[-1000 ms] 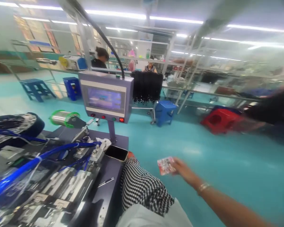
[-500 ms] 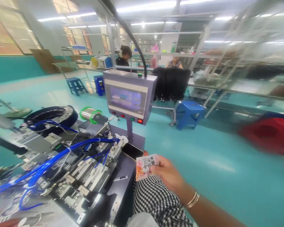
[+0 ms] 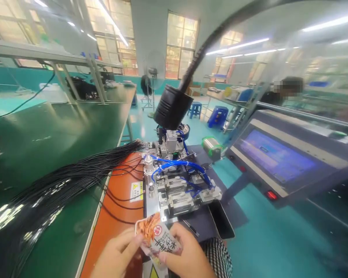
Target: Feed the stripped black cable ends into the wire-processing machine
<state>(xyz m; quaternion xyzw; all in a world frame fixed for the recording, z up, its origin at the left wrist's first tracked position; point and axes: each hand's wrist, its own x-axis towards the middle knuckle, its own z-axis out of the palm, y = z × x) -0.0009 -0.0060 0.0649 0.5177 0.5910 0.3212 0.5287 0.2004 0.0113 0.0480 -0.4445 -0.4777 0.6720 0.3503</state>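
"Since the frame half a second ago, the packet (image 3: pixel 159 236) has moved from beside the machine (image 3: pixel 181 204) to its near end, and the left hand (image 3: pixel 116 253) has joined the right hand (image 3: pixel 190 253) on it."

"How are the fingers?"

"Closed, each hand pinching one side. It's a flat, glossy, rounded-cornered pouch (slightly creased, printed with characters and an orange picture)."

"And around it?"

"Smooth orange surface (image 3: pixel 104 231) below and left; thin, shiny black wires (image 3: pixel 84 166) sprawling over the green counter (image 3: pixel 75 127); rounded blue tubes (image 3: pixel 176 164) arching above hard metal blocks."

"Anything hard to make out?"

"Fingers cover parts of the packet's lower edge, so its full outline is unclear. Both wrists are cut off below, checked cloth (image 3: pixel 219 255) is partly hidden behind the right hand, and the screen (image 3: pixel 275 154) is too blurred to read."
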